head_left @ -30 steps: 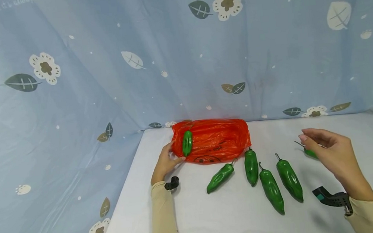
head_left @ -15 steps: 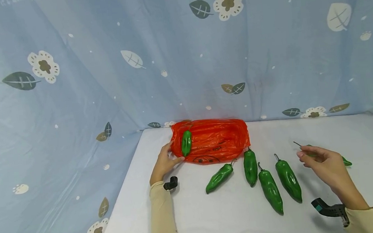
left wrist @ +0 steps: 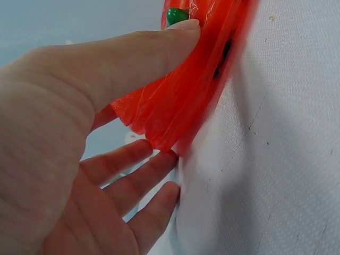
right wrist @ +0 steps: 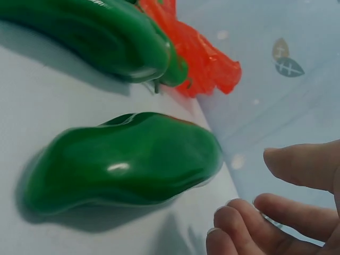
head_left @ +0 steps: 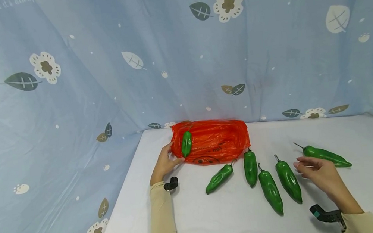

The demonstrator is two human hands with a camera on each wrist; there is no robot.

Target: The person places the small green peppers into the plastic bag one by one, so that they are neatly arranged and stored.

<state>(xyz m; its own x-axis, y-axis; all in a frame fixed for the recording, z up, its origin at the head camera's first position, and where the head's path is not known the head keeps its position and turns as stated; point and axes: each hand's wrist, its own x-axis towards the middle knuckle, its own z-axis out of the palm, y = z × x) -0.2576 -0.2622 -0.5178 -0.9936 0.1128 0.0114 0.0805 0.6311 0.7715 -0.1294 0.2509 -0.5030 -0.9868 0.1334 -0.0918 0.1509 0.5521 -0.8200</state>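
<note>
Pinching left end of red bag [head_left: 217, 138] between thumb and fingers of left hand [head_left: 163, 166], with outer fingers spread. Hovering with right hand [head_left: 322, 176] over white table [head_left: 203, 220], with thumb parted from loosely bent fingers. Found at bag's left end: one green pepper [head_left: 187, 144]; inside or on top, cannot tell. Counted on table: five green peppers [head_left: 288, 181].

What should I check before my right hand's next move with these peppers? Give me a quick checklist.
1. Left hand gripping red bag: ok, at its left end.
2. Right hand free: ok, holding nothing.
3. Far-right pepper within reach: seems ok, just beyond the right hand.
4. White table clear between right hand and bag: not ok, peppers lie there.
5. Leftmost pepper inside the bag: cannot tell, possibly only on top.
</note>
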